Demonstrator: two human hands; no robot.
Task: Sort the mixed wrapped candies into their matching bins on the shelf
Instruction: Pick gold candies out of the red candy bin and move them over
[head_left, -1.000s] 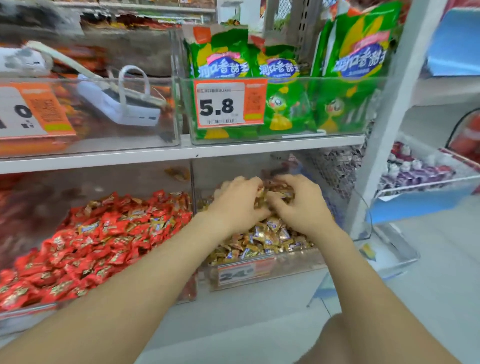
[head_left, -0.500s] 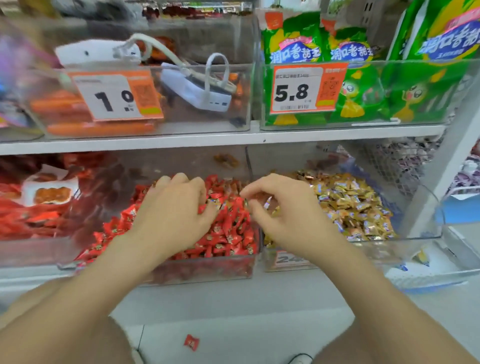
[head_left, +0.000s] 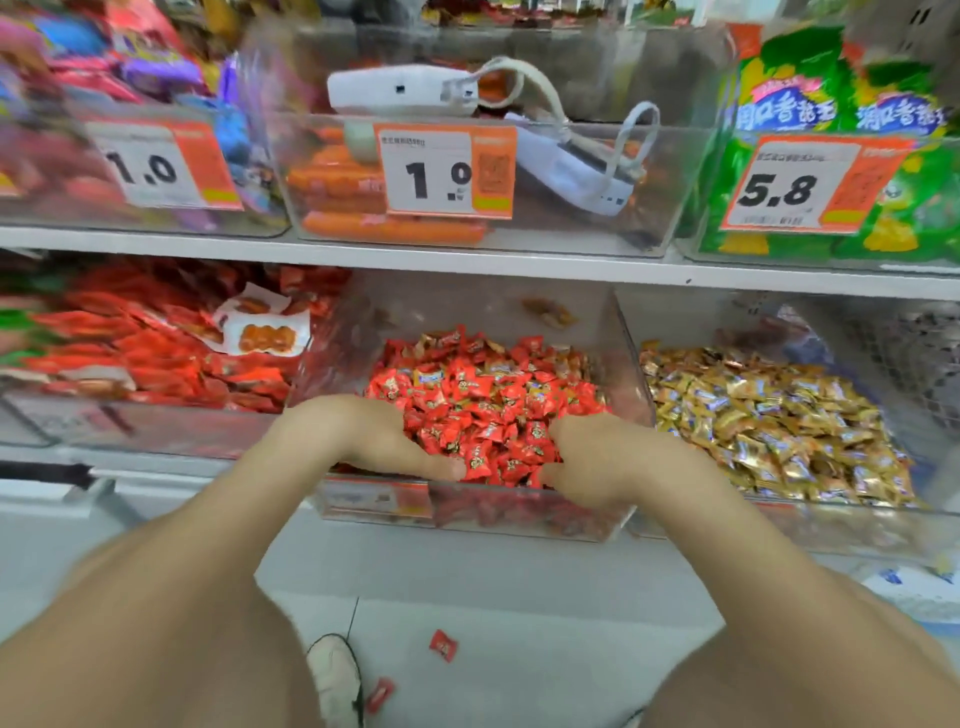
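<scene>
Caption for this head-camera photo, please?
Left hand and right hand reach into the red candy bin, beside the gold candy bin.

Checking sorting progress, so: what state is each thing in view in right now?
red candy bin: open, heaped.
gold candy bin: open, heaped.
left hand: in the red candy bin, on the candies; hold unclear.
right hand: same bin, fingers curled down; hold unclear.
two red candies: loose on the floor.
</scene>
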